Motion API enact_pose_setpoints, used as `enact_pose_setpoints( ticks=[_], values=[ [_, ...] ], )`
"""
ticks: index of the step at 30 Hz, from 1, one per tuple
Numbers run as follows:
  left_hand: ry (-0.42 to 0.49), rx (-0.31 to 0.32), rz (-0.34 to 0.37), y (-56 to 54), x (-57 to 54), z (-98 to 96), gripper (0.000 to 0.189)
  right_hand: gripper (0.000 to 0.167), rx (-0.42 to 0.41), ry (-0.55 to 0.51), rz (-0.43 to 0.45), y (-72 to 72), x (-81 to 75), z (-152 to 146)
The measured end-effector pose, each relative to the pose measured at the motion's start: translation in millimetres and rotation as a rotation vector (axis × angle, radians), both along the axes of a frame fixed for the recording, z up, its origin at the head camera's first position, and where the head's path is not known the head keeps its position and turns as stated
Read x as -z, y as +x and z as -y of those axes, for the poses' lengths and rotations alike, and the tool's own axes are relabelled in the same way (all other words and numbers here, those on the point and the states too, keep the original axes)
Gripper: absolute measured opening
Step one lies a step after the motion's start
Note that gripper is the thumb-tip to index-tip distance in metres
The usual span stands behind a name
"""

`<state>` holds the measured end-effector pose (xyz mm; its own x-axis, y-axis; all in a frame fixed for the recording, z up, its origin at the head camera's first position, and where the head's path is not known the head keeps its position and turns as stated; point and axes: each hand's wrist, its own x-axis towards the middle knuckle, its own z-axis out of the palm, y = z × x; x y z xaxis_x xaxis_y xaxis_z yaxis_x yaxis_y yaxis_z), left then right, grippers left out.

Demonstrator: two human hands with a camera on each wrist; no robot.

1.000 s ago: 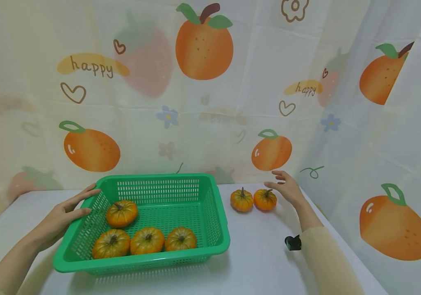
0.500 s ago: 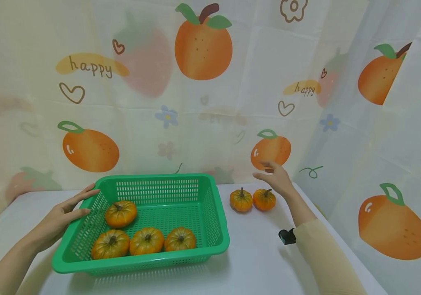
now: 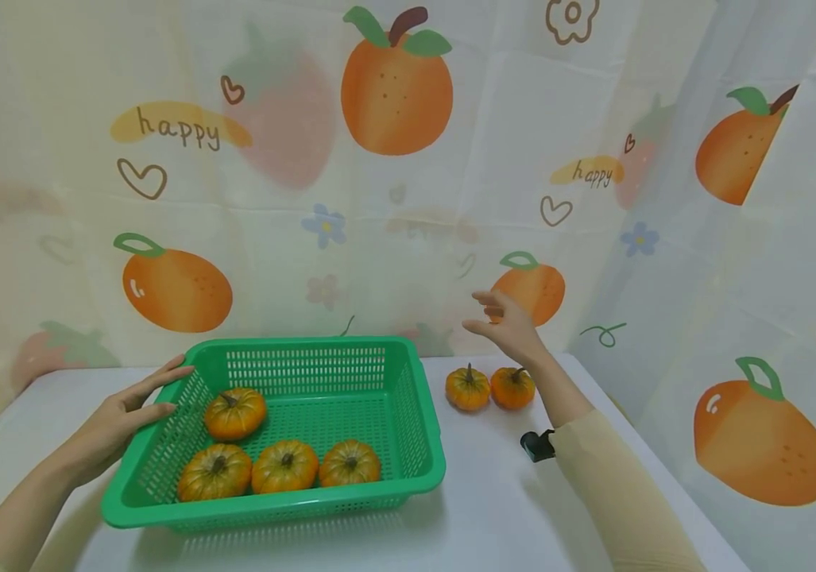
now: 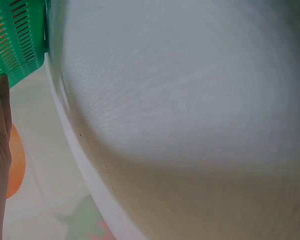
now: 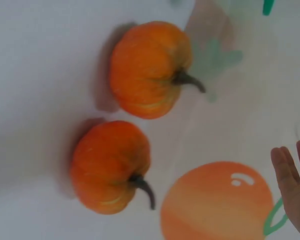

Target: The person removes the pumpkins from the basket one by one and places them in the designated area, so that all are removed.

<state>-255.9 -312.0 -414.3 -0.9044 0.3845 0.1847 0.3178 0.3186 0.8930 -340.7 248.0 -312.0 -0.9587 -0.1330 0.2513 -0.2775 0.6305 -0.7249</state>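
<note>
A green plastic basket (image 3: pixel 350 494) with slotted walls stands on the table. Along its front wall lie three orange-yellow mini pumpkins (image 3: pixel 285 467), and another pumpkin (image 3: pixel 235 414) sits at its back left. My left hand (image 3: pixel 110 429) rests on the basket's left rim, fingers and thumb extended. Two more mini pumpkins, one on the left (image 3: pixel 468 388) and one on the right (image 3: pixel 512 388), sit side by side on the table right of the basket. Above and behind them my right hand (image 3: pixel 511 326) is raised, fingers slightly bent, holding nothing and touching neither pumpkin.
A white cloth covers the table (image 3: pixel 493 492). Behind and to the right hangs a curtain (image 3: pixel 408 262) printed with fruit, right by the table's far edge. A small black device (image 3: pixel 538 446) sits at my right wrist.
My right hand has moved left and upward, from beside the right-hand table pumpkin to above the pair. My left hand, the basket and the pumpkins have stayed in place.
</note>
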Motion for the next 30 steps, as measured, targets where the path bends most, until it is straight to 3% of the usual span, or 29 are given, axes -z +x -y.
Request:
enact_pose_setpoints(
  ticks=[6,12,19,30],
  values=[
    [-0.003,0.000,-0.002,0.3,0.6,0.7,0.055,0.060,-0.057,0.044,-0.028,-1.7,-16.9,24.2],
    [0.021,0.010,0.023,0.9,0.8,0.5,0.055,0.060,-0.173,0.028,-0.047,-0.1,-28.4,55.9],
    [0.032,0.011,0.029,1.1,1.1,-0.2,0.055,0.056,-0.282,0.038,-0.098,4.8,-37.7,92.7],
    [0.024,0.009,0.028,0.5,0.8,-0.5,0.055,0.056,-0.415,0.105,-0.096,11.8,-47.3,143.9]
  ],
)
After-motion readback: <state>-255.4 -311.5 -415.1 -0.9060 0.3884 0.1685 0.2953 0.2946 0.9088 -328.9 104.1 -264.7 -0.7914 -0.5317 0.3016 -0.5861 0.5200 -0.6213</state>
